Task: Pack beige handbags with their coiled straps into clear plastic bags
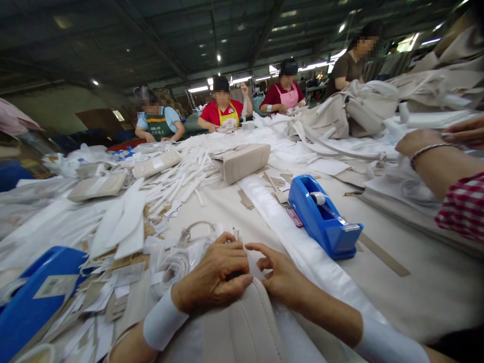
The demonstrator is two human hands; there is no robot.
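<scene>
A beige bag (249,325) with curved stitched seams lies in front of me at the bottom of the view. My left hand (217,272) is closed over its far end, with the thumb along the stitched edge and the other fingers curled. Just right of it, my right hand (282,275) has its fingers apart, the index stretched toward my left hand, the lower fingers beside the bag's edge. Something thin and white (257,264) shows between the hands; its kind is unclear. Both wrists wear white wraps.
A blue tape dispenser (321,217) stands to the right, another (41,297) at lower left. A beige bag (242,162) sits ahead, beside piled white strips (185,176). From the right reaches a co-worker's arm in a checked sleeve (463,206). Several people work across the table.
</scene>
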